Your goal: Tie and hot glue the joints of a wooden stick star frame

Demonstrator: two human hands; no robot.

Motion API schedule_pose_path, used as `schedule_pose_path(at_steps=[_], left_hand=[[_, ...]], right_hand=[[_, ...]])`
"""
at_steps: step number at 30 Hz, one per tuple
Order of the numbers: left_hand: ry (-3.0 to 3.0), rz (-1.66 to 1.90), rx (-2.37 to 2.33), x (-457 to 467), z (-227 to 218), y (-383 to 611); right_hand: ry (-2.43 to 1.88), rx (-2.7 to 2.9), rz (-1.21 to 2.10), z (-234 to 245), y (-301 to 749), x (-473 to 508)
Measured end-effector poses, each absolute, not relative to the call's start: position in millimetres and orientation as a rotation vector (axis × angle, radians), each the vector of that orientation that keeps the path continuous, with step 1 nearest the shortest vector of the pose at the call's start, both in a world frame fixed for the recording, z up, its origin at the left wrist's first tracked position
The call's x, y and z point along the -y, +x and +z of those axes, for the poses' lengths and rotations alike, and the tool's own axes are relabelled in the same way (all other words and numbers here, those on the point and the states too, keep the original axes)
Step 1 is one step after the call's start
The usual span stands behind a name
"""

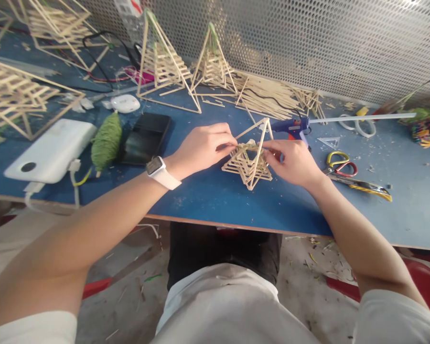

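Note:
A small pyramid of thin wooden sticks (pixel 249 165) stands on the blue table (pixel 215 196) in front of me. My left hand (pixel 200 148), with a white watch on its wrist, pinches the pyramid's left side with closed fingers. My right hand (pixel 294 162) grips its right side, fingers curled at the sticks. A blue glue gun (pixel 290 126) with a long clear glue stick lies just behind the pyramid, near my right hand.
Finished stick pyramids (pixel 165 67) and a heap of loose sticks (pixel 272 95) line the back by a perforated metal wall. Scissors (pixel 340 165) and a yellow cutter (pixel 369 187) lie at right. Green yarn (pixel 106 141), a black phone (pixel 145 138) and a white power bank (pixel 52 150) lie at left.

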State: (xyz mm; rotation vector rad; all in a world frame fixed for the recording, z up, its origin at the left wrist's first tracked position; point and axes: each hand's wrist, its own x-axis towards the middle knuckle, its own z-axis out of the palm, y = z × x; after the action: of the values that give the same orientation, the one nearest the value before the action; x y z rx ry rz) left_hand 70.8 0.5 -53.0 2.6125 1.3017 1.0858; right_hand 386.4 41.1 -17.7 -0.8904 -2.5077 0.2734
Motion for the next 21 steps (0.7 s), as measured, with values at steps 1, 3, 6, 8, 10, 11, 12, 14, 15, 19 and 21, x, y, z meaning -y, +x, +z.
schedule_pose_path(at_steps=[1,3,6,8,10,11,12,14,15,19,21], left_hand=[[2.603,1.081,-1.309,0,-52,71],[2.589,1.068,-1.309,2,-49,72],[2.576,1.091,-1.252,4,-45,72],[2.531,1.146,-1.198,6,-43,72],[2.473,1.187,-1.185,7,-41,73],[2.451,1.199,-1.198,7,-41,74],[2.433,1.209,-1.220,8,-40,76],[2.399,1.227,-1.249,9,-39,79],[2.385,1.234,-1.244,10,-38,80],[2.427,1.198,-1.176,12,-35,82],[2.493,1.161,-1.153,10,-36,80]], right_hand=[[-0.905,2.500,0.288,-18,386,-41],[-0.938,2.485,0.311,-18,386,-41],[-0.962,2.483,0.323,-17,386,-41],[-0.959,2.498,0.324,-16,384,-40],[-0.968,2.510,0.325,-16,382,-38],[-0.977,2.507,0.319,-16,380,-37],[-0.992,2.498,0.304,-17,378,-36],[-1.023,2.472,0.255,-19,375,-36],[-1.035,2.457,0.229,-20,374,-35],[-1.052,2.434,0.224,-18,372,-32],[-1.044,2.432,0.303,-12,374,-29]])
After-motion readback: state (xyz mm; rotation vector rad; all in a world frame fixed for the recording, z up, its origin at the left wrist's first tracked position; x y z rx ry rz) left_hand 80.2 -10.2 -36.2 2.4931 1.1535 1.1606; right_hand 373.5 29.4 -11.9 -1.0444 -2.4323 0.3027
